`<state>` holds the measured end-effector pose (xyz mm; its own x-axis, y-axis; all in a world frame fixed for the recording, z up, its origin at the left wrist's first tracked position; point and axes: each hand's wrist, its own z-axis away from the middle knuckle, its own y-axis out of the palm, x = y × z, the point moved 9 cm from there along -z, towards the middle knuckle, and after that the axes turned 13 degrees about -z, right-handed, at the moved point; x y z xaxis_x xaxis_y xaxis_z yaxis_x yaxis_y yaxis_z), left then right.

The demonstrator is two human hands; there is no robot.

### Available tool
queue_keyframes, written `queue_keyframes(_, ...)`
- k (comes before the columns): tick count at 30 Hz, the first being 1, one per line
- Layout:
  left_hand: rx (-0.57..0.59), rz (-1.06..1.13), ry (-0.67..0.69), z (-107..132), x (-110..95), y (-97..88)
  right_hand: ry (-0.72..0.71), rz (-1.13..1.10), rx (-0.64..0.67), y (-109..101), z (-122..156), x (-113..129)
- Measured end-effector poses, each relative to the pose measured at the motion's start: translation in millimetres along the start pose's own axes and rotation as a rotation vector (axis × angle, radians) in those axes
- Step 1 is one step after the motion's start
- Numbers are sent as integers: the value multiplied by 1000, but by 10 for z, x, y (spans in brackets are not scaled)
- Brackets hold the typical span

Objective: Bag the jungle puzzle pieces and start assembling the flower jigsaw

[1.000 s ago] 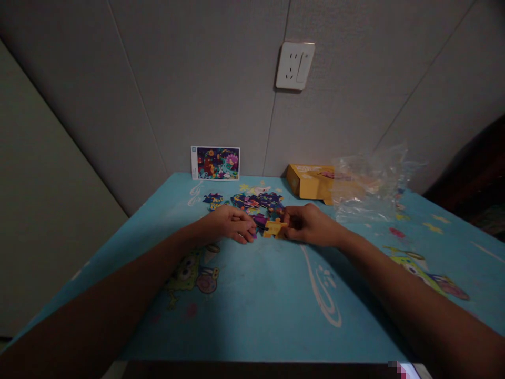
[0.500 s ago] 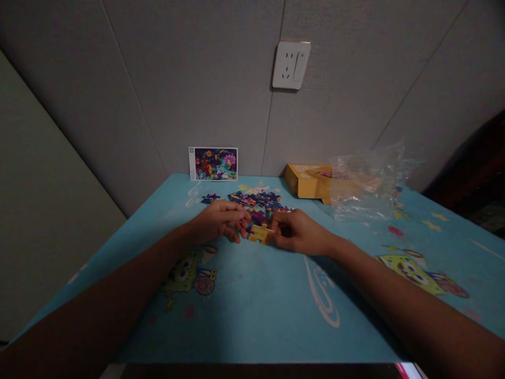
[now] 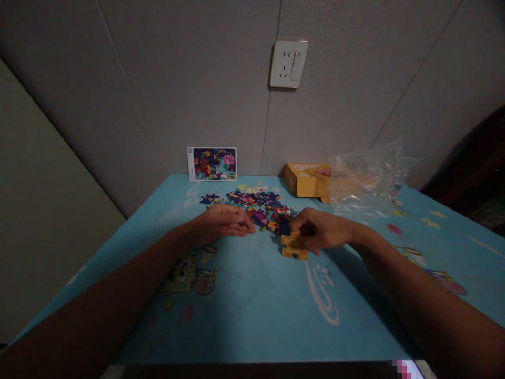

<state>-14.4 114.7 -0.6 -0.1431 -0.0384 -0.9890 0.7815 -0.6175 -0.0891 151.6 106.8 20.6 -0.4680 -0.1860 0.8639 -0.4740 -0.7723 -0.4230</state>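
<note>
My right hand (image 3: 323,229) pinches a yellow jigsaw piece (image 3: 292,248) at its right side, low over the table. Part of that piece lies behind my fingertips. A dark blue jigsaw piece (image 3: 284,227) shows right by my right index finger; I cannot tell whether the finger touches it. My left hand (image 3: 224,221) rests on its side at the near left of the jigsaw pile (image 3: 256,200), fingers stretched out and nothing visible in them. The pile is a loose, overlapping spread of purple, blue and orange pieces, partly hidden behind both hands.
A picture card (image 3: 213,164) leans against the wall behind the pile. To the right stand a yellow box (image 3: 310,181) and a crumpled clear plastic bag (image 3: 361,184). The blue cartoon-printed tabletop (image 3: 244,310) ends at a near edge. A socket (image 3: 289,64) is on the wall.
My right hand has moved right and slightly nearer with the yellow jigsaw piece, away from my left hand. The left fingers have straightened and drawn together.
</note>
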Motion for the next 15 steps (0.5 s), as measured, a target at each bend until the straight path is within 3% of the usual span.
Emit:
queue_keyframes(3,-4,-13,2,0,5,1,47,24,-25,-82,9,-96)
queue_keyframes(6,-11,-10,18,-9,-5,2,5,68,-139,-211,-33,-92)
queue_keyframes(10,-101,-32,42,-25,-13,-72,-88,316,-328,-370,-50,31)
queue_keyframes(15,-176,-69,73,-26,-41,-106,-242,494,-400,-254,0,313)
